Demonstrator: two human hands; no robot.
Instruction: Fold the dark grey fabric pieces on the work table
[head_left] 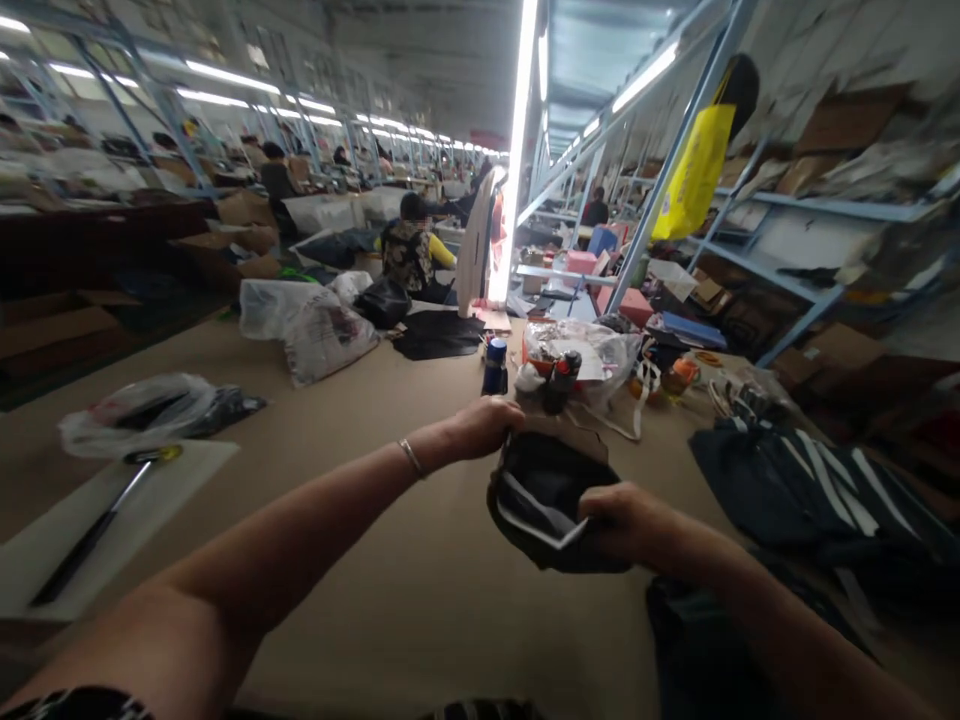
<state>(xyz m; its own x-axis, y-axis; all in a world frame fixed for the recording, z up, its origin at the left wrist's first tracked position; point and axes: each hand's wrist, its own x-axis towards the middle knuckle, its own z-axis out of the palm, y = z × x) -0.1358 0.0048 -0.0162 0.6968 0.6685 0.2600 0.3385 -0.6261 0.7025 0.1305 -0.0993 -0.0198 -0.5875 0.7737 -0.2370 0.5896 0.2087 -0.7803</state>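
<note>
Between my hands a dark fabric bag (551, 470) is held with its mouth spread, so its black inside and a pale strip along one edge show. My left hand (489, 425) grips the bag's far left edge, fingers closed. Lower and to the right, my right hand (619, 515) pinches the near edge beside the pale strip. Just beyond the bag stand a blue bottle (494, 368) and a dark bottle (561, 382) with some red on it. To the right lies a pile of dark fabric pieces with white stripes (817, 490).
On the tan table (360, 560), a long-handled tool (94, 525) lies on a pale board at left. Plastic bags (330, 335) and black material (439, 335) sit farther back. A yellow bag (696, 170) hangs from a blue frame. A person (411, 245) sits beyond the table.
</note>
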